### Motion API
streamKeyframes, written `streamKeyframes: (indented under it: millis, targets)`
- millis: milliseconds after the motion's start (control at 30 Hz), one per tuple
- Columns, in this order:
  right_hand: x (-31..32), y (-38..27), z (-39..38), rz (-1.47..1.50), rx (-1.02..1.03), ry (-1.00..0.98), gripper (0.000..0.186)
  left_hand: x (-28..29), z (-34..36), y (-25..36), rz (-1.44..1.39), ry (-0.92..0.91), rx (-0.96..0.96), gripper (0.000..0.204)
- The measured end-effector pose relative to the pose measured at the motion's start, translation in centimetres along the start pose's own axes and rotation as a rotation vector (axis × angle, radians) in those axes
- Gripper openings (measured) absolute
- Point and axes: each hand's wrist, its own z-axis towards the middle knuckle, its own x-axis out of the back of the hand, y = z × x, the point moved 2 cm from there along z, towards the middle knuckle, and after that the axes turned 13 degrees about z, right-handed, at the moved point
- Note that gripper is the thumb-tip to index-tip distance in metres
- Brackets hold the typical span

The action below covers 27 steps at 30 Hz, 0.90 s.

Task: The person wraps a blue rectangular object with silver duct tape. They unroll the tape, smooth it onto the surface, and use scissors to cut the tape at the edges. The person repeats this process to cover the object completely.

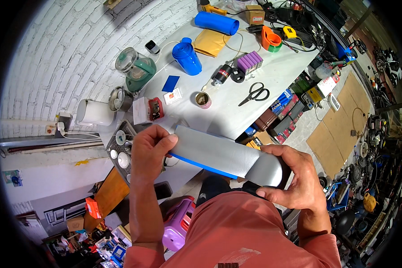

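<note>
The silver strip (214, 148) slants between left hand (151, 146) and right hand (301, 178). The left pinches its flat end, thumb on top; the right, thumb and fingers spread, holds its curled end.

Left hand (152, 145) pinching, right hand (303, 178) cupped
Left thumb (169, 141) opposes bent fingers (156, 131); right thumb (273, 195) and forefinger (283, 152) arch wide apart.

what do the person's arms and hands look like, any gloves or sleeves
The left hand and right hand are bare: no gloves, rings or watch visible. The forearms are uncovered too, and the short coral-red sleeves match the shirt.
</note>
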Motion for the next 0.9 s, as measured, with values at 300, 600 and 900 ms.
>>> streamKeyframes:
  millis: [300,600,900]
  targets:
    - [0.1,-0.1,0.9,-0.01,0.006,0.018,0.077,0.5,1.0,1.9,0.023,0.025,-0.013,0.024]
    - [0.0,0.1,0.5,-0.006,-0.008,0.003,0.077,0.5,0.6,0.4,-0.016,-0.031,-0.005,0.024]
    - [-0.1,-0.1,0.4,0.001,-0.039,0.0,0.077,0.2,0.1,-0.2,-0.044,-0.022,0.016,0.022]
